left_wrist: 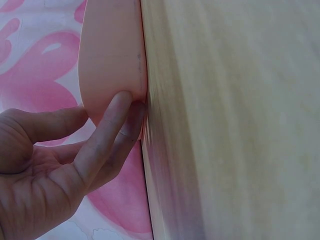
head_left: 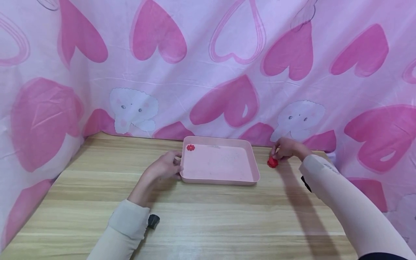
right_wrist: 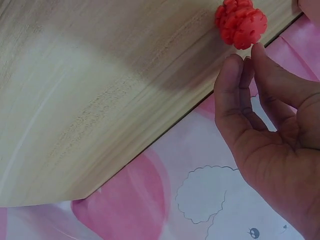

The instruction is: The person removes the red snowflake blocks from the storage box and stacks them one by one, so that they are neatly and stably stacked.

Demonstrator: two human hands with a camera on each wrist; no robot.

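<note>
A shallow pink tray (head_left: 221, 181) lies on the wooden table, with a red flower-shaped disc (head_left: 190, 147) inside its far left corner. My left hand (head_left: 167, 166) rests its fingertips against the tray's outer left wall. In the left wrist view the thumb meets the tray's rim while extended fingers (left_wrist: 102, 130) touch the wall and lower edge. To the right of the tray sits a small cluster of red, flower-edged discs (right_wrist: 242, 24). My right hand (head_left: 286, 148) reaches down to it, thumb and fingertips at its edge with a small gap between them.
A pink curtain (head_left: 201, 79) printed with hearts and white animals hangs along the table's back and sides. The wooden tabletop (head_left: 208, 220) stretches in front of the tray. Its back edge runs close behind the tray and the red cluster.
</note>
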